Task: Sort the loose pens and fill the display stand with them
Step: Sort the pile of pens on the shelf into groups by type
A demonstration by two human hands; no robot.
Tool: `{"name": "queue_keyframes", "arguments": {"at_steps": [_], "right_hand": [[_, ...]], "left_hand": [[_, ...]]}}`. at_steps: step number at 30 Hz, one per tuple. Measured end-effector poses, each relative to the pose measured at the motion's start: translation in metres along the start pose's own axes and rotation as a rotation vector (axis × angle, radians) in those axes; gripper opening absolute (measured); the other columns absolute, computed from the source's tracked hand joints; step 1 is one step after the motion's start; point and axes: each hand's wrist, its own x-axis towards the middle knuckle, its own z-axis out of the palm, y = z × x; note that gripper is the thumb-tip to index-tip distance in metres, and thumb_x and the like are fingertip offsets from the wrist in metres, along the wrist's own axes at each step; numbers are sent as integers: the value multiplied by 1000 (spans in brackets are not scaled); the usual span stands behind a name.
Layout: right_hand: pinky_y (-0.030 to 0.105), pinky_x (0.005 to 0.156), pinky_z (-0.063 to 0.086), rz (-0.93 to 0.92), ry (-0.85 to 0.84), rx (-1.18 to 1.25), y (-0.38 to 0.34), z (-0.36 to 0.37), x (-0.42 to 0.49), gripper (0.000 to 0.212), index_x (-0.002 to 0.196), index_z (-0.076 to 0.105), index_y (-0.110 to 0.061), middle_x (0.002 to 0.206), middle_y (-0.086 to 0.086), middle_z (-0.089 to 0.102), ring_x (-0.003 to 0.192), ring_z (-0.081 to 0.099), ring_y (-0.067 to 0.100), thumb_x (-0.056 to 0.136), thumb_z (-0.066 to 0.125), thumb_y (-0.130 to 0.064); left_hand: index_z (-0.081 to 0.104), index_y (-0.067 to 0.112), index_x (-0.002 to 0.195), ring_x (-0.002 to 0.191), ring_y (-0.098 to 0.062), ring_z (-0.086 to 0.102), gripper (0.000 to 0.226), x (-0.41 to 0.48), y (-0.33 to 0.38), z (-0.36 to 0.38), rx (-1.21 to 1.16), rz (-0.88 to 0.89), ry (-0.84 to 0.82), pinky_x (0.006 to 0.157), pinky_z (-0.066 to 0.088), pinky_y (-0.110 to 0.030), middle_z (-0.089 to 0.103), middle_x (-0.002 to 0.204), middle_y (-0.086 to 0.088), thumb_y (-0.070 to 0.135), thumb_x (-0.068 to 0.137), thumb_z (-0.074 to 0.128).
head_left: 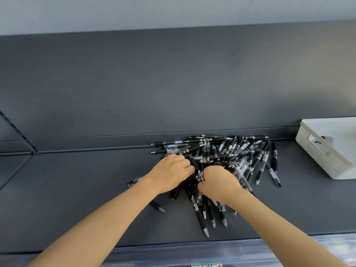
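Our left hand [171, 171] and right hand [218, 183] grip bunched pens [221, 151] mid-frame; tugging could roll strays off the shelf's [77, 189] lower edge.

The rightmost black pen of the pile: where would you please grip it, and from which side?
Pinch the black pen mid-barrel from above, approaching from the right: it lies flat and outermost, with bare shelf on that side.

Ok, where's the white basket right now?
In the head view, the white basket sits at the right edge of the dark shelf, just right of the pen pile.
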Motion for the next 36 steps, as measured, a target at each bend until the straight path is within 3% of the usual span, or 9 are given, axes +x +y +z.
{"name": "queue_keyframes", "arguments": {"at_steps": [6,10,14,17,20,25,29,31,36], "right_hand": [[24,43,16,-19,21,112,3,1,0,41,59,20,-16,54,-2,20,49,17,16,80,57,-14],[27,47,12,-81,31,234,0,-5,2,44,58,18,-16,54,-1,17,50,14,16,78,58,-13],[30,49,16,-134,-4,305,-19,-3,-1,42,58,21,-16,56,2,20,53,17,16,79,58,-13],[29,50,18,-146,-69,304,-38,5,-5,42,56,22,-16,55,2,22,53,19,17,78,58,-12],[27,48,17,-146,-114,302,-62,17,-5,42,57,21,-16,52,0,21,49,18,16,78,57,-11],[25,45,15,-121,-135,325,-95,33,2,44,55,20,-15,44,-3,19,44,17,15,80,56,-11],[26,44,17,-122,-108,290,-117,32,8,43,56,21,-16,51,-1,22,47,19,15,80,57,-12],[26,44,17,-142,-86,284,-134,34,11,42,58,22,-16,52,-1,23,49,18,16,79,58,-13],[24,45,14,-114,-140,440,-199,54,32,43,57,20,-17,52,-1,20,48,16,17,79,57,-10]], "left_hand": [[64,12,68,57,-18,45,25,-15,-8,-16,108,-31,-36,53,38,-26,48,59,1,-6,56,76],[60,13,65,57,-17,46,21,-32,-18,-32,88,-238,-115,48,36,-27,48,60,3,-3,62,74],[46,14,79,72,-19,44,14,-52,-21,-35,29,-515,-255,56,35,-29,40,77,2,1,86,46],[48,12,80,69,-20,47,7,-67,-24,-37,-87,-660,-309,51,31,-27,44,79,1,8,86,49],[43,12,72,58,-18,41,15,-86,-35,-41,-226,-792,-403,47,28,-26,44,71,-1,10,83,53],[33,13,69,54,-15,30,26,-119,-53,-47,-448,-937,-364,48,22,-25,39,67,0,8,79,56],[45,9,88,59,-20,39,16,-141,-64,-45,-594,-1006,-395,52,28,-28,50,79,-6,5,77,56],[46,7,102,60,-21,44,25,-150,-71,-43,-634,-1042,-383,55,32,-30,52,81,-7,4,79,57],[45,8,104,60,-20,50,27,-183,-99,-45,-666,-1144,-313,57,40,-31,58,84,-9,8,82,61]]}}
